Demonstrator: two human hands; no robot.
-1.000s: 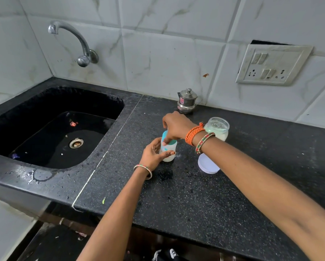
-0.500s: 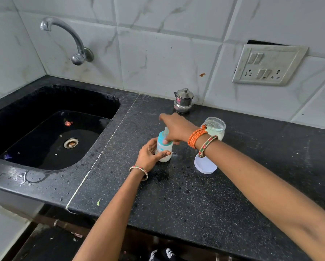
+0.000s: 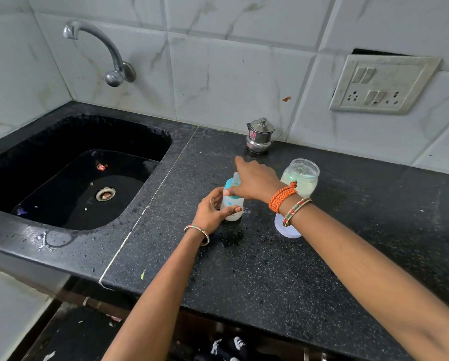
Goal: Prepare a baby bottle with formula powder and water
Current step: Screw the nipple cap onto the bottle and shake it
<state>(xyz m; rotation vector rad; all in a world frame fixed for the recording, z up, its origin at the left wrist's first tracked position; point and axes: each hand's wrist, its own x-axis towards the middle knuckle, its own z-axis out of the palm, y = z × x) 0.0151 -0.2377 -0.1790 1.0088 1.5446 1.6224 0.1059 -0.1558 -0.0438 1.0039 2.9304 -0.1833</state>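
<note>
Left hand: curled round the bottle's body, thumb across its front.
Right hand: gripping the teal collar from above.
Baby bottle: upright on the table, pale, translucent.

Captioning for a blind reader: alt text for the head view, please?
Left hand grips a baby bottle upright on a black counter while the right hand holds its teal cap. An open jar stands right, sink left.

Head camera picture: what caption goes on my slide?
Left hand steadies the baby bottle while right hand grips its teal cap.
</note>
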